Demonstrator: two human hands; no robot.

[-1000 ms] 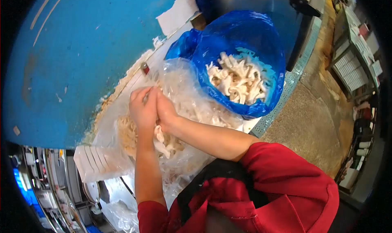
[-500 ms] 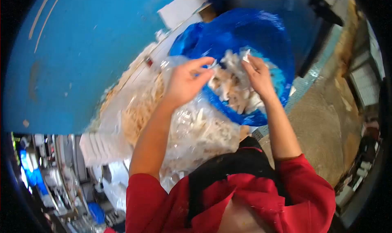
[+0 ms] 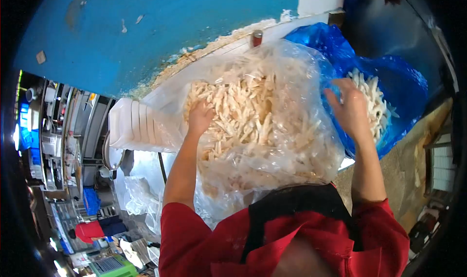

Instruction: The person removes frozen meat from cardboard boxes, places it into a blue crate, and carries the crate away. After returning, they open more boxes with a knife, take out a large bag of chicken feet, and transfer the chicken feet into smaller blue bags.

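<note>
Clothing, nearest: red sleeves [image 3: 194, 238] and a black apron [image 3: 292, 204] at the bottom of the view
Left hand [image 3: 199, 116]: reaches into the open top of the large clear plastic bag [image 3: 292, 146], with its fingertips sunk among the pale cream strips of food [image 3: 243, 107]; whether the fingers are closed on any strip cannot be told
Right hand [image 3: 350, 109]: fingers spread apart and holding nothing, raised at the right side of the clear bag, where that bag meets the blue one
Hands together: well apart, with the heap of strips between them
Clear bag: crumpled and bulging, it lies on the desk [image 3: 292, 25] right in front of the person, and the strips fill most of it
Blue plastic bag [image 3: 408, 82]: stands open just to the right of the clear bag, touching it, with a pile of whiter pieces [image 3: 374, 102] inside
White ribbed plastic tray [image 3: 131, 126]: lies to the left of the clear bag, near the left forearm
Small red-topped can [image 3: 257, 36]: upright on the far edge of the desk, behind the clear bag
Blue painted wall [image 3: 170, 29]: rises behind the desk, scuffed, with pale crumbs along its foot
</note>
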